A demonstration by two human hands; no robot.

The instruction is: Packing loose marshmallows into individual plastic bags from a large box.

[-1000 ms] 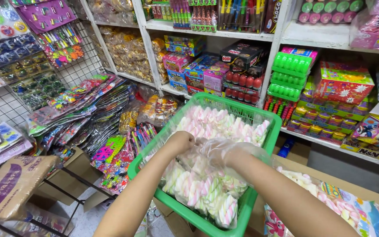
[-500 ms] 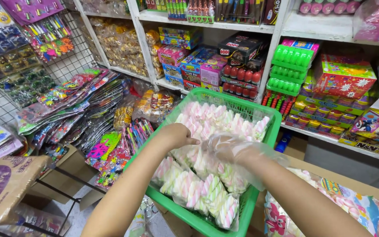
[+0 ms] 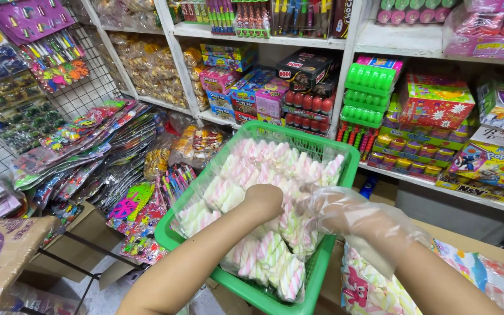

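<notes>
Pastel twisted marshmallows (image 3: 263, 192) are filling the green basket (image 3: 333, 251) in front of the shelves (image 3: 392, 44). Left hand (image 3: 263, 200), bare, is curling its grip down into the pile; right hand (image 3: 345, 213), in clear plastic glove, is pinching marshmallows beside it.

White shelving (image 3: 333, 42) with upright posts fills the back wall, its boards crowded with bright boxed sweets, green plastic packs (image 3: 371, 93) and clear bags of golden snacks (image 3: 147, 64). To the left a grey wire grid panel (image 3: 97, 87) hangs with carded toys and slanting stacks of flat packets (image 3: 88, 146). Brown cardboard cartons (image 3: 83, 230) stand low on a pale floor (image 3: 97, 297). The light is even and bright.
</notes>
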